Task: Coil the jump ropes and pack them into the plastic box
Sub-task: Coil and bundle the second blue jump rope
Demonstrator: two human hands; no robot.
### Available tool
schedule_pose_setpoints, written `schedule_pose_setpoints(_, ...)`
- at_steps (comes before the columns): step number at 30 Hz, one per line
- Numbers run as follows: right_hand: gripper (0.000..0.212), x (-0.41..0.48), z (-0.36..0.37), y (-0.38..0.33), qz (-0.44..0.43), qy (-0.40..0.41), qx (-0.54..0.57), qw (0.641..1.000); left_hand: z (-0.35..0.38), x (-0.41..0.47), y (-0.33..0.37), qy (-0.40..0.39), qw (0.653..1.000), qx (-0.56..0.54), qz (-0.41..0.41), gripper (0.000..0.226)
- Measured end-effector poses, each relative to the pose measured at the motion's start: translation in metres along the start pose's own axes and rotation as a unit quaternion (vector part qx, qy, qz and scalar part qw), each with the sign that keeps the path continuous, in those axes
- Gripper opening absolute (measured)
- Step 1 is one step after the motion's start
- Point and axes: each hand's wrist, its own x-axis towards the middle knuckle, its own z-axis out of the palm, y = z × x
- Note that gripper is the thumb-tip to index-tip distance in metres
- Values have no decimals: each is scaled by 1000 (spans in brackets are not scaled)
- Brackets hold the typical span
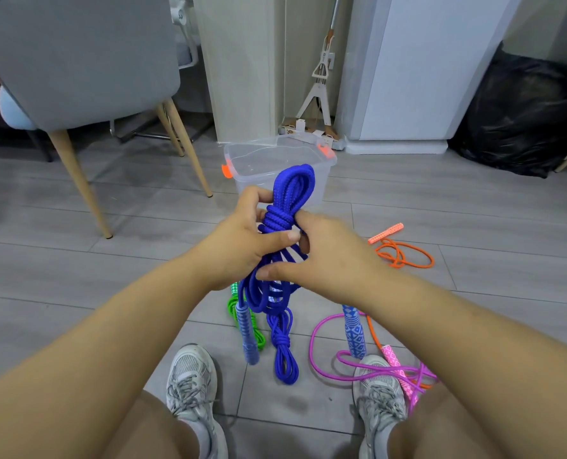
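Grey chair (76,61) stands far L on tile floor; black bag (523,120) far R. Clear plastic box (259,180) w/ orange latches sits on floor at centre, just behind both hands. L hand (242,246) grips blue jump rope (293,187) at its wrapped mid-section, fingers curled round bundle. R hand (325,256) pinches strands just below the wraps. Rope is held in air in front of box, loops up, one handle (247,336) hanging. Pink rope (374,372) lies loose by R shoe. Second blue coil (283,352) shows btwn shoes. Orange rope (404,256) lies R of box; green rope (257,336) below bundle.
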Motion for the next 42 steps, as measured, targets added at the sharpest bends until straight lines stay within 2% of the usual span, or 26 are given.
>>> schedule_pose_setpoints(3,43,3,8,2,2,9,-35,999,1,-1,0,3,1000,-5,-11,38)
schedule_pose_setpoints(9,21,5,3,4,8,-21,-40,999,-6,-3,0,-30,999,-14,-33,42)
schedule_pose_setpoints(11,23,3,-1,4,11,-32,-48,998,-11,-4,1,-60,997,15,-43,48)
schedule_pose_setpoints(15,19,5,-8,7,7,-50,-24,998,-19,-5,5,-112,992,-12,-63,60)
schedule_pose_setpoints(20,22,7,-10,14,-2,-63,-6,998,-19,-4,3,-134,989,-11,-54,55)
schedule_pose_setpoints(28,23,9,-11,22,-5,-55,27,998,-11,-5,-6,-104,994,-13,-28,55)
schedule_pose_setpoints(34,20,9,-15,25,-15,-67,28,997,-7,-5,-7,-112,993,-1,-32,33)
schedule_pose_setpoints(36,21,8,-16,26,-12,-69,25,997,-7,-4,-7,-104,994,-2,-31,32)
schedule_pose_setpoints(39,26,8,-15,26,-11,-69,48,996,-7,-4,-7,-89,996,-6,-28,32)
schedule_pose_setpoints(42,41,9,-12,25,-21,-58,59,996,-5,-3,-8,-64,998,-6,-13,29)
